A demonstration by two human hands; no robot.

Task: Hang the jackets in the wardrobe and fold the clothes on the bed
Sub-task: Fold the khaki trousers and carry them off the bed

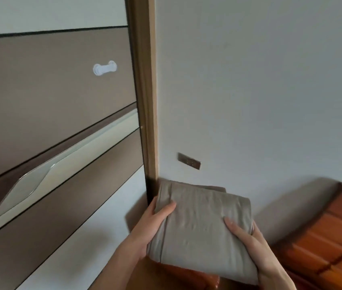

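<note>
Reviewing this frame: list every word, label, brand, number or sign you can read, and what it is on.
None readable.
The folded beige cloth held by the left hand and right hand shows no print.
The wall plate has small marks, too blurred to read.
The white latch on the wardrobe door is plain.

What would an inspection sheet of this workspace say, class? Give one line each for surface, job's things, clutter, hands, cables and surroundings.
Surface: orange-brown wooden furniture below the hands; whether it is the bed cannot be told.
Job's things: folded beige cloth, held in the air; no jackets seen.
Clutter: nothing seen.
Hands: left hand grips the cloth's left edge; right hand grips its right edge, thumbs on top.
Cables: nothing seen.
Surroundings: wardrobe door, brown and cream, shut, with a white child lock; wooden frame; white wall with a dark switch plate.
</note>
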